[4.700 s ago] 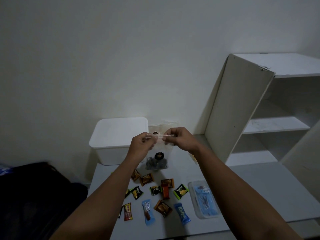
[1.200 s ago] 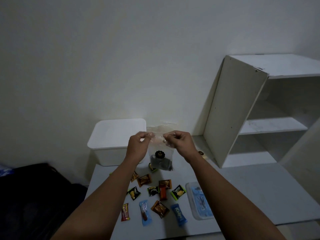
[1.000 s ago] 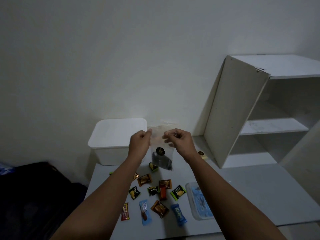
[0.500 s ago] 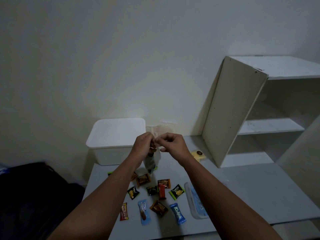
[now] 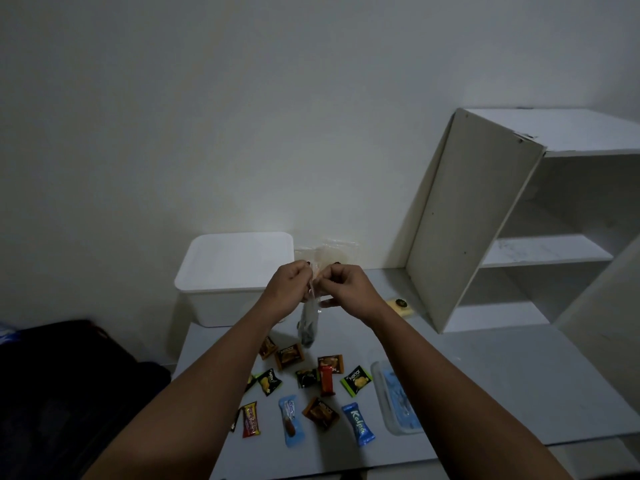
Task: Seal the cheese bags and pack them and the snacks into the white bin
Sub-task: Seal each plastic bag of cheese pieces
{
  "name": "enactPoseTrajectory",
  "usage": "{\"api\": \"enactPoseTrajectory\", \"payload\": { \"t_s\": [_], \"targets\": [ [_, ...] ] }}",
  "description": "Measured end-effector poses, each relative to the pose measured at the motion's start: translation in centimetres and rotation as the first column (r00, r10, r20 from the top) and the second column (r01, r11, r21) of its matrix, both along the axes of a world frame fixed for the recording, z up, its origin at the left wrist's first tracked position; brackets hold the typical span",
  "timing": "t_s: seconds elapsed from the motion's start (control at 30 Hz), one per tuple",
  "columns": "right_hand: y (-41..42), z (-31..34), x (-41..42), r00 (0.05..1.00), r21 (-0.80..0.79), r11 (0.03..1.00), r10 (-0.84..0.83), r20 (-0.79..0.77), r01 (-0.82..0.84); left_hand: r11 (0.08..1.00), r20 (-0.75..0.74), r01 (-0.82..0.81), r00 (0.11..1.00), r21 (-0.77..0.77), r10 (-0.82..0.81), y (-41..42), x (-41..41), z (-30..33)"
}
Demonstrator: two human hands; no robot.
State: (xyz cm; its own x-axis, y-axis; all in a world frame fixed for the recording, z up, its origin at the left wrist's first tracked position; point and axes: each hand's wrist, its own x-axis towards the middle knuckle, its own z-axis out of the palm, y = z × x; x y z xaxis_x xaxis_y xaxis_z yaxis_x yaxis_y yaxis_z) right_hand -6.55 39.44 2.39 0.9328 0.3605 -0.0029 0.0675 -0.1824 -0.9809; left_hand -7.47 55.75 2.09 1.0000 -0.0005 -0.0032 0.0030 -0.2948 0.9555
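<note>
Tabletop point(image 5: 502, 386): snacks point(image 5: 304, 389) near front edge | cheese bag point(image 5: 309, 323) pinched at top by left hand point(image 5: 289, 289) and right hand point(image 5: 346, 285) | seal best pressed end to end, checked before white bin point(image 5: 232, 271).

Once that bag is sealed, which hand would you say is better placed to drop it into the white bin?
Left, probably. The left hand pinches the clear bag right beside the white bin; the right hand would have to cross over it.

grey table point(image 5: 485, 382), white bin point(image 5: 232, 275), snacks point(image 5: 311, 389)
</note>
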Motion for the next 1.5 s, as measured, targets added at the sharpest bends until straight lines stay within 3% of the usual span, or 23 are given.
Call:
{"api": "enactPoseTrajectory", "payload": {
  "t_s": [0.2, 0.4, 0.63, 0.77, 0.97, 1.2, 1.4, 1.5],
  "targets": [
    [0.5, 1.7, 0.6, 1.0, -0.033, 0.999, -0.002, -0.003, 0.002, 0.998, 0.039, 0.048, 0.998, -0.036, -0.047, 0.1, 0.1, 0.1],
    [0.9, 1.7, 1.4, 0.999, -0.032, 0.999, -0.031, 0.027, 0.032, 0.991, 0.117, 0.032, 0.992, 0.13, -0.048, 0.7, 0.4, 0.2],
    [-0.1, 1.1, 1.7, 0.995, 0.054, 0.997, -0.059, -0.082, 0.063, 0.99, 0.065, 0.084, 0.994, 0.114, -0.092, 1.1, 0.5, 0.0],
    [-0.4, 1.1, 1.9, 0.996, 0.038, 0.997, -0.07, -0.061, 0.072, 0.993, 0.043, 0.031, 0.998, 0.115, -0.036, 0.7, 0.3, -0.2],
    [0.8, 0.5, 1.6, 0.98, 0.084, 0.977, -0.191, -0.049, 0.195, 0.935, 0.041, 0.073, 0.995, 0.347, -0.093, 0.2, 0.4, 0.6],
    [0.1, 1.2, 1.9, 0.974, 0.021, 0.993, -0.113, -0.197, 0.119, 0.966, 0.07, 0.031, 0.996, 0.258, -0.051, 0.8, 0.7, 0.0],
    [0.1, 0.4, 2.0, 0.972, 0.008, 0.995, -0.094, -0.216, 0.099, 0.998, -0.024, 0.049, 0.999, 0.046, -0.048, 1.1, 0.6, -0.9],
    [-0.1, -0.5, 2.1, 0.967, -0.034, 0.992, -0.126, -0.222, 0.122, 0.996, -0.041, 0.083, 0.996, 0.04, -0.081, 1.4, 0.5, -1.8]
  ]
}}
